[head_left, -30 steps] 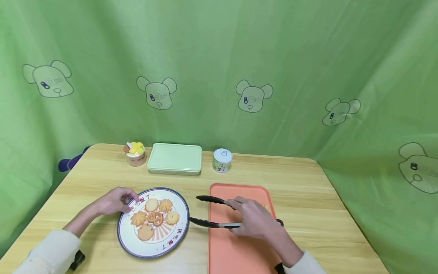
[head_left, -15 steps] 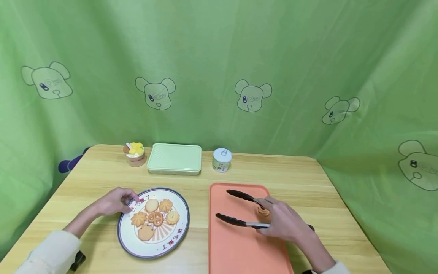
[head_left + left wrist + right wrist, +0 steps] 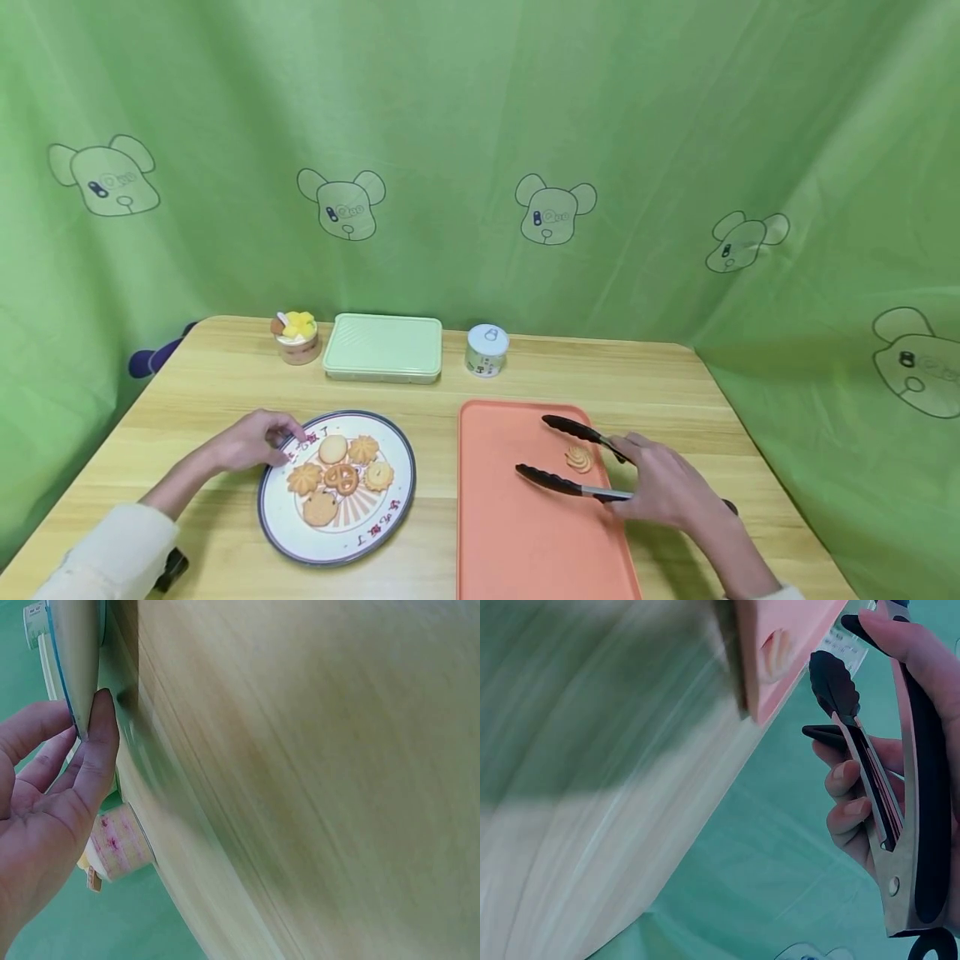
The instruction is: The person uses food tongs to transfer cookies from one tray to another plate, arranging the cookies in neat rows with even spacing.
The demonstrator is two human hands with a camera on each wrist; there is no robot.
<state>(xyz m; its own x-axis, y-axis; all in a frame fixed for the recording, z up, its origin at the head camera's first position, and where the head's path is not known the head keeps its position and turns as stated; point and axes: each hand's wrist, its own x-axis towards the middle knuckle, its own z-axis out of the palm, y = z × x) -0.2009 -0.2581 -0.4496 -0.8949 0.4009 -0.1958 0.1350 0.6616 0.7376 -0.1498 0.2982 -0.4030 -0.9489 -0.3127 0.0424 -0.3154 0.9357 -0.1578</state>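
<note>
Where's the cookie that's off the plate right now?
In the head view the swirl cookie lies on the orange tray, right of the plate, between the open arms of the tongs held by the right hand.

a flat salmon-orange plastic tray (image 3: 517, 533) bears one golden swirl cookie (image 3: 578, 457). black-tipped steel tongs (image 3: 573, 485). the round white plate (image 3: 390, 517) has a dark blue rim, red characters and orange rays.
</note>
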